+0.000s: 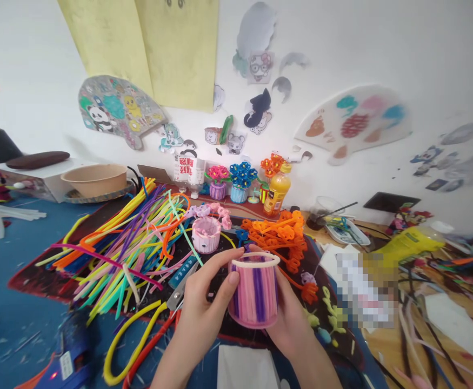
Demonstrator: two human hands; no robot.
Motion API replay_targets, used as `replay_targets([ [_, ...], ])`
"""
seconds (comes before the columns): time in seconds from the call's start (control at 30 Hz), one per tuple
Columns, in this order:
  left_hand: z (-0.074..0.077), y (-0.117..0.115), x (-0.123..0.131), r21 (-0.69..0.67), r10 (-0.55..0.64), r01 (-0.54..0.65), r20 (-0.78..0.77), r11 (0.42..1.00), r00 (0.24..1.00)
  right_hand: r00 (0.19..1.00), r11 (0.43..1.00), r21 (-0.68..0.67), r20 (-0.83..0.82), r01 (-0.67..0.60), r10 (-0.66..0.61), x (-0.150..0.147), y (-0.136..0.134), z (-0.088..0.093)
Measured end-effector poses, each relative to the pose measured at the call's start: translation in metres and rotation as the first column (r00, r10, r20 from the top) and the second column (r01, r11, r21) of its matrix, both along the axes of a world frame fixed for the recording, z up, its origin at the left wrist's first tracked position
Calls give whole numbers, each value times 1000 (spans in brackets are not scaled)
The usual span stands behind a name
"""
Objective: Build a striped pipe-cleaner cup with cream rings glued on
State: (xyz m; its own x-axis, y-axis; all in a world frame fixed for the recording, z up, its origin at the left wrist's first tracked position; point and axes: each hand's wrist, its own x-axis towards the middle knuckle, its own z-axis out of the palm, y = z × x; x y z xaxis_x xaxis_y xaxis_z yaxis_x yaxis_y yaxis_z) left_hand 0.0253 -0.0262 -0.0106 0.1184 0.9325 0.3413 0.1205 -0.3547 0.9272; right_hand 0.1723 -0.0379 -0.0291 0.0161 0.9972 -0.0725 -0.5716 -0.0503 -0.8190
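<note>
Between my two hands is a small cup covered in upright pink and purple pipe cleaners [256, 294], with a white ring around its top. My left hand [208, 302] grips its left side, the thumb and index finger near the rim. On the right side, my right hand [288, 313] is wrapped around the cup, most of its fingers hidden behind it. Scissors [178, 292] lie just left of my left hand. Beyond the cup stands a smaller pale pink pot [206, 237] with fuzzy pieces in it.
Loose coloured pipe cleaners [126, 254] spread over the left of the mat. Orange fuzzy pieces [280, 235] are heaped behind my right hand. A juice bottle [277, 192] and small flower pots [239, 186] line the wall. A glue gun [72, 351] rests at lower left, its red light lit.
</note>
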Motion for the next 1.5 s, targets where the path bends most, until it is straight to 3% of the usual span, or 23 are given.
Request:
replay_targets([
  [0.2,1,2,2,94,72,-62,-108,994,992,1000,999,-44,2,-31,31,-4,1,-1],
  [0.5,2,2,-3,242,67,-65,-1,968,998,999,999,3,7,-34,34,1,-2,-5],
  [0.57,4,2,-6,348,144,-119,-45,930,989,998,997,50,44,-52,50,4,-2,-3],
  [0.63,8,1,-9,491,279,-180,-135,852,951,992,993,101,118,-57,45,5,0,-1],
  [0.73,11,-3,-16,666,483,-216,-245,714,841,965,986,160,262,-46,2,4,3,0],
  [0.83,6,-11,-24,727,570,-172,-345,665,745,915,976,179,400,-127,46,-2,4,-2],
  [1.03,-14,-36,-35,742,569,33,-541,670,619,795,937,96,563,-336,227,2,4,-13],
  [1.13,-16,-40,-36,731,558,55,-565,680,608,782,964,142,617,-226,92,14,6,-11],
  [1.2,-16,-39,-38,723,538,81,-579,686,613,711,983,156,702,-92,-45,19,6,-5],
  [1.27,-15,-36,-40,707,496,146,-612,692,617,601,997,69,798,-21,-42,19,4,2],
  [1.4,-12,-32,-41,659,424,237,-675,714,604,570,998,-40,820,-38,54,14,-2,12],
  [1.5,-8,-30,-36,582,373,113,-646,805,666,543,999,-42,839,-4,38,11,-4,14],
])
